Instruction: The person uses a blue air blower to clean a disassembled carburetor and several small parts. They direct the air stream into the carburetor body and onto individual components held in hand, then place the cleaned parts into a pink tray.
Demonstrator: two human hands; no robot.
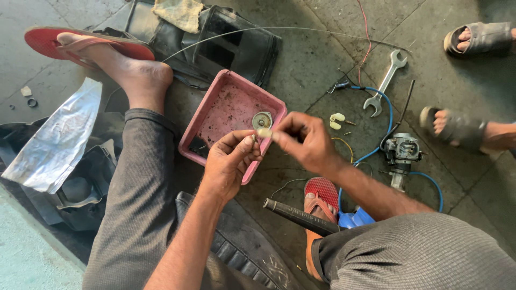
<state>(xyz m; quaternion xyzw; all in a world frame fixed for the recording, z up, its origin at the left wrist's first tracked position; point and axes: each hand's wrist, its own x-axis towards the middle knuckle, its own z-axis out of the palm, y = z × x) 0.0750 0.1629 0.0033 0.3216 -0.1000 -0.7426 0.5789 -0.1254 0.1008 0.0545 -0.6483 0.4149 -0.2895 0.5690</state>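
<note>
Nearest the camera, lower frame: the person's grey-trousered knees, with a black ribbed seat cover [236,249] lying between them. A black rod-like handle [298,216] runs across lower centre, just beside a foot in a red sandal [321,194]. Both hands meet at frame centre over the near rim of a pink plastic tray [215,115]. Left hand [228,164] is closed in a pinch, thumb and forefinger gripping a small part at its fingertips; the part is too small to identify. Right hand [305,140] is likewise closed in a pinch on a small pale cylindrical piece [264,132], held just beside the left fingertips. A round metal disc part [262,119] sits right above the two pinches; whether it lies in the tray or is held cannot be told. Right of centre on the concrete floor: a carburettor [402,150] with a blue hose [382,102] looping around it, and an open-ended spanner [384,83] at upper right. Two small pale plastic pieces [336,121] lie near the right hand. Upper left: the other foot in a second red sandal [80,44]. Another person's sandalled feet show at the right edge.
</note>
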